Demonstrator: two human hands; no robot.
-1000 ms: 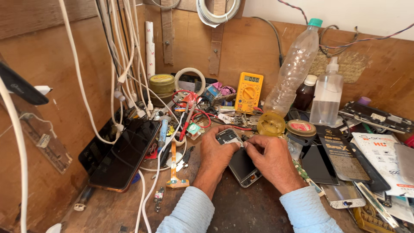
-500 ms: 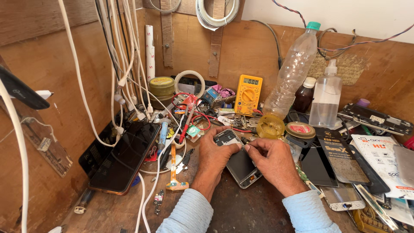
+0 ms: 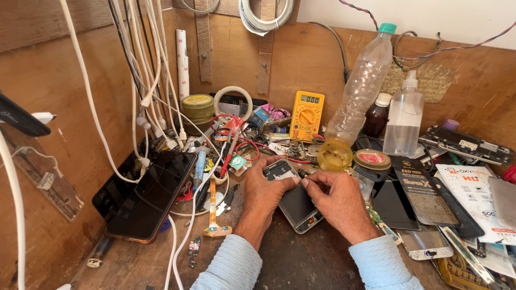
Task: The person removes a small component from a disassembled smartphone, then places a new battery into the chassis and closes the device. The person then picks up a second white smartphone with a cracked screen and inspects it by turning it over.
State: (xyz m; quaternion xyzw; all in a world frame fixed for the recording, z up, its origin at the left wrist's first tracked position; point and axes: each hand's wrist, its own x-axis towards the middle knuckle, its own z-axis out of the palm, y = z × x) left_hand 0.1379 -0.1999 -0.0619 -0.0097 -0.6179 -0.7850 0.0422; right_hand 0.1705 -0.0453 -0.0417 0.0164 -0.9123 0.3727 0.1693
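An opened grey phone [image 3: 297,207] lies on the wooden bench at the centre, its back off and inner parts showing at the top end. My left hand [image 3: 264,194] rests on its left side and grips the upper edge. My right hand [image 3: 337,200] sits on the right side, thumb and forefinger pinched together on a thin dark tool or small part at the phone's top right corner; what it pinches is too small to name.
A yellow multimeter [image 3: 306,115] leans on the back wall beside a clear plastic bottle [image 3: 361,86] and a spray bottle [image 3: 403,119]. Black phones [image 3: 149,196] lean at the left under hanging white cables [image 3: 153,86]. Screens and packets [image 3: 430,198] cover the right.
Both hands stay on the phone; the right fingers have shifted slightly toward its top corner.
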